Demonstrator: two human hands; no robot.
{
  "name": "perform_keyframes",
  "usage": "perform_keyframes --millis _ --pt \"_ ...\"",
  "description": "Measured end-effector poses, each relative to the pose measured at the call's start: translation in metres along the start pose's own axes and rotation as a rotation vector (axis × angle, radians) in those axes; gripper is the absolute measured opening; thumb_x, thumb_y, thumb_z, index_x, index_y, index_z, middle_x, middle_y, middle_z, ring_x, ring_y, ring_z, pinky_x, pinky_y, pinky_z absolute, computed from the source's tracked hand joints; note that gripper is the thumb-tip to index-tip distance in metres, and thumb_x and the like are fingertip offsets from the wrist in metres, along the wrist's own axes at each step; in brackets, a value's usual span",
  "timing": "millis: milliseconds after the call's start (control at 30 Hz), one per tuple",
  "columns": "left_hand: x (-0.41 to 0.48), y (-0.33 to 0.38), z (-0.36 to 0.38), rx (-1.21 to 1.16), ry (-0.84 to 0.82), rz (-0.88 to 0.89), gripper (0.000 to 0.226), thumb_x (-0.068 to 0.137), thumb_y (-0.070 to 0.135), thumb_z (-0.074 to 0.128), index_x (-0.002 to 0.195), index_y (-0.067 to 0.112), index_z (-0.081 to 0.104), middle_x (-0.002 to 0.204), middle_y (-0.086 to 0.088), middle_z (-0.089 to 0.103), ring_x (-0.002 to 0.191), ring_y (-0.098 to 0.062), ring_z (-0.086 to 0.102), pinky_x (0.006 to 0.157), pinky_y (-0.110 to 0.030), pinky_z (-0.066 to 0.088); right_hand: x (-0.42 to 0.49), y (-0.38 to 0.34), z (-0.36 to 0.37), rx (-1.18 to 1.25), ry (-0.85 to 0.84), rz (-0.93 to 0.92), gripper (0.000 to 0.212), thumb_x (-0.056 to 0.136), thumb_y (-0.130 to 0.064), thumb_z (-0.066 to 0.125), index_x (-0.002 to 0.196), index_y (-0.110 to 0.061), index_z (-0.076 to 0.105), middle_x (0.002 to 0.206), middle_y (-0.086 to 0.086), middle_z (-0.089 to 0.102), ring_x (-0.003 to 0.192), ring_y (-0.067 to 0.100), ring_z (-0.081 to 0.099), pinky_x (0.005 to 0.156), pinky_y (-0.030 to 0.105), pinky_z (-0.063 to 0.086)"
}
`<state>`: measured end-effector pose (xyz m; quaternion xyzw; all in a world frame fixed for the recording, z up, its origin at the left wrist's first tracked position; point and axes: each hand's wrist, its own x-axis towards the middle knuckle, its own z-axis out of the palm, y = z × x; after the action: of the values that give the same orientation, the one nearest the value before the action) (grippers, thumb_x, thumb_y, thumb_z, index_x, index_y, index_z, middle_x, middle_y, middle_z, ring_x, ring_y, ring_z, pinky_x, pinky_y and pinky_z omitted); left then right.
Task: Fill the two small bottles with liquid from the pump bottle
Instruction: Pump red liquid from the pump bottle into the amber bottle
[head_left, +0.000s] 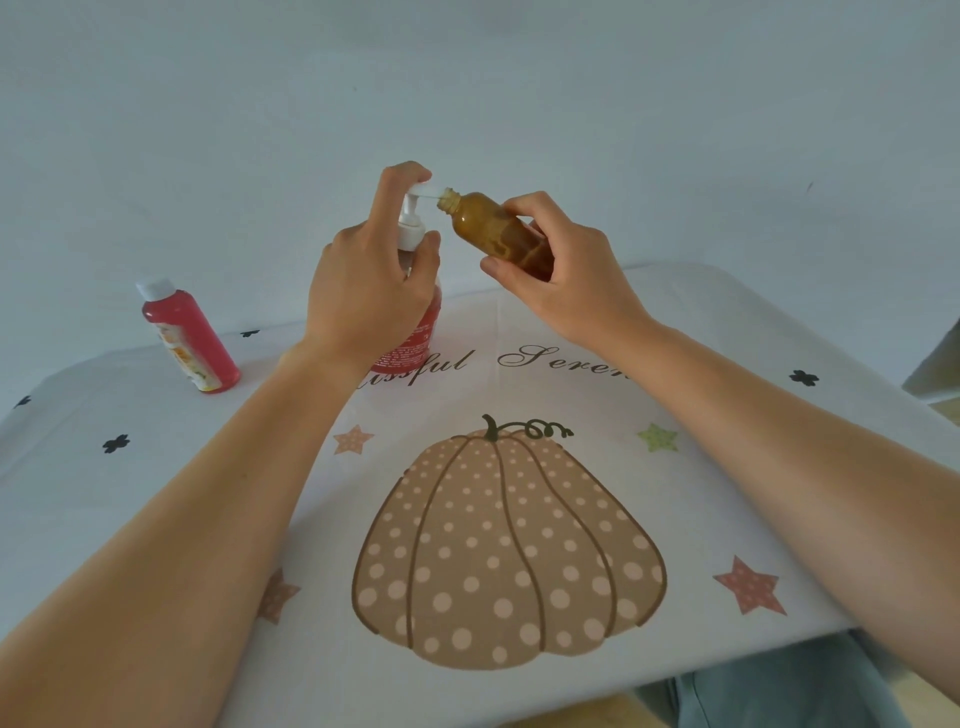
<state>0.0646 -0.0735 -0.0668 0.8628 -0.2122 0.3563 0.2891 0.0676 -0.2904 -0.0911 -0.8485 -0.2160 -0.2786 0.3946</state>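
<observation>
A red pump bottle (415, 338) with a white pump head (413, 221) stands at the far middle of the table. My left hand (363, 280) wraps round its neck, one finger curled over the pump top. My right hand (561, 275) holds a small amber bottle (493, 228) tilted, with its open mouth right at the white nozzle. Liquid shows inside the amber bottle. A small red bottle (189, 338) with a white cap stands apart at the far left.
The table (156, 493) wears a white cloth printed with a large spotted pumpkin (509, 551), stars and script lettering. A pale wall rises right behind the table. My knees in blue-grey trousers (769, 696) show under the near edge.
</observation>
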Motion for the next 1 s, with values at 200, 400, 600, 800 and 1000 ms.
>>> perform_keyframes --millis 200,400,600,800,1000 --pt "0.0004 -0.0003 0.0004 -0.005 0.000 0.004 0.040 0.105 0.022 0.057 0.144 0.022 0.047 0.059 0.007 0.049 0.052 -0.014 0.054 0.052 -0.025 0.037 0.0004 0.0007 0.0002 -0.006 -0.002 0.006 0.041 0.099 -0.044 0.072 0.131 -0.025 0.056 0.083 -0.016 0.061 0.066 0.004 0.057 0.066 0.014 0.040" --pt "0.0019 -0.0012 0.0004 0.014 -0.001 0.000 0.034 0.106 0.022 0.055 0.139 0.020 0.048 0.064 0.001 0.056 0.056 -0.016 0.057 0.052 -0.025 0.036 -0.0002 0.0002 0.0008 -0.014 -0.007 -0.005 0.041 0.099 -0.043 0.073 0.132 -0.024 0.056 0.084 -0.017 0.061 0.067 0.002 0.057 0.065 0.010 0.040" --pt "0.0024 -0.0003 -0.0004 0.020 -0.015 0.007 0.036 0.107 0.023 0.054 0.142 0.021 0.046 0.065 0.001 0.056 0.058 -0.016 0.059 0.053 -0.024 0.036 -0.0003 -0.0009 -0.0004 -0.012 -0.002 -0.001 0.041 0.099 -0.043 0.073 0.131 -0.024 0.056 0.085 -0.014 0.062 0.066 0.004 0.056 0.064 0.009 0.040" --pt "0.0024 -0.0009 0.0005 0.022 -0.014 0.001 0.044 0.106 0.022 0.055 0.148 0.025 0.044 0.060 0.005 0.052 0.056 -0.016 0.058 0.052 -0.025 0.038 -0.0006 -0.0018 -0.0007 -0.003 0.005 0.001 0.041 0.099 -0.042 0.073 0.132 -0.024 0.057 0.082 -0.014 0.061 0.064 0.005 0.056 0.064 0.010 0.041" --pt "0.0026 -0.0010 0.0013 0.026 -0.003 -0.009 0.038 0.106 0.023 0.055 0.142 0.023 0.045 0.064 0.000 0.056 0.056 -0.019 0.058 0.051 -0.027 0.038 -0.0003 -0.0013 0.0005 0.002 0.000 0.004 0.041 0.098 -0.043 0.074 0.131 -0.026 0.057 0.085 -0.013 0.062 0.065 0.007 0.056 0.065 0.014 0.042"
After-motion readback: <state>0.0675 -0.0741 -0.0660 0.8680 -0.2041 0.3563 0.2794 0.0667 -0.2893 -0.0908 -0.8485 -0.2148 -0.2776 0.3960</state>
